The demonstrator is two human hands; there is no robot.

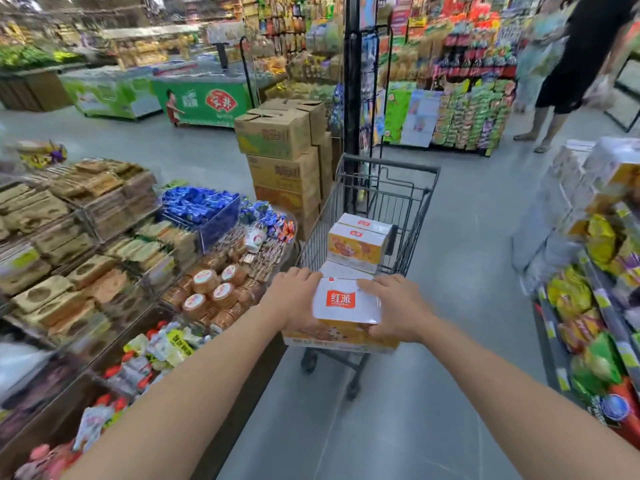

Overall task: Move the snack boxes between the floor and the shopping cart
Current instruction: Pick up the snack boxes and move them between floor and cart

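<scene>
Both forearms point(194, 375) reach forward from the bottom edge, bare. Far left, a snack display point(114, 244) with packed biscuits and blue sweets runs beside the cart's left wall. Behind it, brown cartons point(280, 157) are stacked near the cart's far left corner.

Next, the left grip point(294, 299) wraps the left end of the held snack box point(346, 303), fingers curled over its top edge. The box has a white top with a red logo and a yellow front. Its long axis lies crosswise, parallel to the near rim of the shopping cart point(388, 168). It is at the cart's near edge, about rim height, squarely between the two grips, so neither is nearer.

The right grip point(394, 306) clamps the right end, fingers laid over the top right corner, thumb down the near face. Both grips squeeze the box from its short ends, and the weight looks shared.

Ahead in the basket are stacked snack boxes point(356, 244), same yellow and white, toward the middle. Just this side of them is a white-topped box point(344, 270). Cannot tell if the held box touches it.

The grey floor point(450, 323) shows right of the cart. At the right edge is a shelf point(602, 306) of bagged snacks. Another person point(571, 64) stands top right, well apart.

Judgement: the next move runs along the cart's length, away from the body or back toward it. The crosswise axis fits the basket width, so side-wall clearance is the thing to watch.
</scene>
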